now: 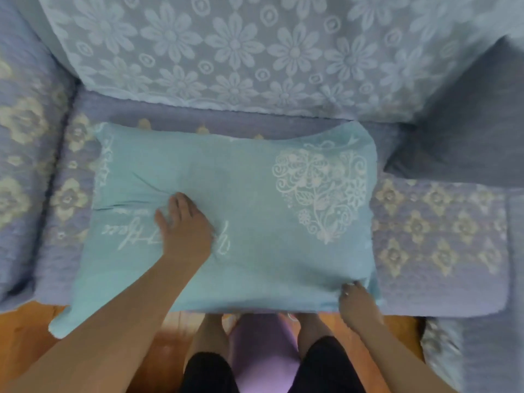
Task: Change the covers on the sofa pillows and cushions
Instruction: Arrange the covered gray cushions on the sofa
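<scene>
A teal pillow (226,217) in a cover printed with a white floral heart and a line of script lies flat across the sofa seat (439,236), its long side running left to right and its near edge overhanging the front of the seat above the wooden floor (25,330). The left hand (184,225) rests palm down on the left half of the pillow, over the script, with the fingers spread and only slightly bent; it presses the fabric, which wrinkles outward from under the fingertips, and holds nothing inside the palm. The right hand (355,303) is at the pillow's near right corner, fingers curled over the edge of the cover (the picture is soft here, so whether they truly pinch the cloth or merely touch it I cannot tell). The pillow thus lies between the two hands, mostly ahead of and between them, the heart print sitting just beyond the right hand. A grey cushion (467,131) leans in the right corner of the sofa, apart from the pillow. A lace throw with daisies (226,52) hangs over the backrest behind. Something lilac (263,358) shows between the person's knees, below the pillow's near edge.
</scene>
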